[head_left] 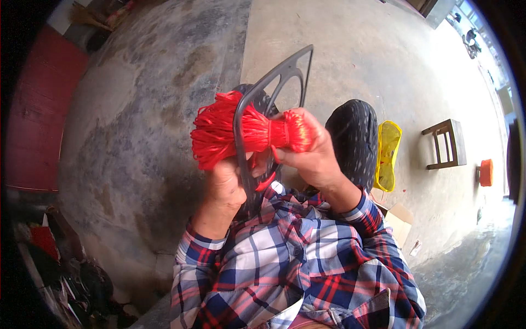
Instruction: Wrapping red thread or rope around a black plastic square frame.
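At the far left edge stands a red panel, and below it, in the lower left corner, lies a dark heap of clutter with a bit of red among it (too dim to sort out). The bare concrete floor spreads across the middle of the view.

The left hand comes up from a plaid sleeve; its fingers are closed around the lower part of a dark grey plastic frame, a flat openwork piece that rises tilted up and away from the person. A thick bundle of red cord is wound across this frame, its loops fanning out to the left of the frame's edge, just above the left hand.

To the right of the frame, the right hand has its fingers clamped on the other end of the same red bundle, which shows between and over the knuckles. A loose red strand hangs down between the two hands.

Behind the right hand shows a dark-clad knee. Just beside it lies a yellow mesh bag, with a piece of cardboard on the floor below. Farther right stands a small wooden stool, and near the right rim an orange container.
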`<state>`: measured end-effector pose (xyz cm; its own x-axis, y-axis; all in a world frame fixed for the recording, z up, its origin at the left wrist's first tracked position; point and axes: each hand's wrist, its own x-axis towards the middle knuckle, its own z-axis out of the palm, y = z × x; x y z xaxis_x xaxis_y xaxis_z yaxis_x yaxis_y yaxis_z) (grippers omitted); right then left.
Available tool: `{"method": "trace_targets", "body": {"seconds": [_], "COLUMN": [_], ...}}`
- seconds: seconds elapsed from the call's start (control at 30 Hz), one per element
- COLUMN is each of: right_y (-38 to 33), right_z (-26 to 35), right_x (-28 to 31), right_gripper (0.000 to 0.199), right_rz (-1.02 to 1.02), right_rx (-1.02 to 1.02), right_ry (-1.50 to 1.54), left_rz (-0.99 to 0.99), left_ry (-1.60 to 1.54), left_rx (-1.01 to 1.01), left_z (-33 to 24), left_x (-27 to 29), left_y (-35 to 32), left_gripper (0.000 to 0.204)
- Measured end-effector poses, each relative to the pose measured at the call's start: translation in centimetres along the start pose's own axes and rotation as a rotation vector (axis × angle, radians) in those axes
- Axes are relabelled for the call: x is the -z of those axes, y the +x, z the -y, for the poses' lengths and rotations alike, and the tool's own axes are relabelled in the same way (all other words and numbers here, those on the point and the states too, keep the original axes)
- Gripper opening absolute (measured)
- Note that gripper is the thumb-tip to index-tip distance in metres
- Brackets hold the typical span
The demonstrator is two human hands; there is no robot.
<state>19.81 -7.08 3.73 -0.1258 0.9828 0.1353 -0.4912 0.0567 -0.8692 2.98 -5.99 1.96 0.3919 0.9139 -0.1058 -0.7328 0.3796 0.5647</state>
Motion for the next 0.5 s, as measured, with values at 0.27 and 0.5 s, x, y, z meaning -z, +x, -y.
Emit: {"method": "trace_targets", "body": {"seconds": [0.27, 0.5], "right_y": [2.3, -0.7], "right_z": [2.4, -1.4], "right_x": [9.3, 16.0], "right_gripper": [0.046, 0.040], "right_rz": [0.173, 0.037], "right_rx": [0.247, -0.075], "right_ry": [0.779, 0.694], "left_rz": [0.021, 0.052], "left_ry": [-0.068, -0.070], "left_rx": [-0.077, -0.177], "left_z": [-2.1, -3.4], "left_x": [1.5, 5.8], "left_y": [-0.5, -0.5], "left_gripper": [0.059, 0.047]}}
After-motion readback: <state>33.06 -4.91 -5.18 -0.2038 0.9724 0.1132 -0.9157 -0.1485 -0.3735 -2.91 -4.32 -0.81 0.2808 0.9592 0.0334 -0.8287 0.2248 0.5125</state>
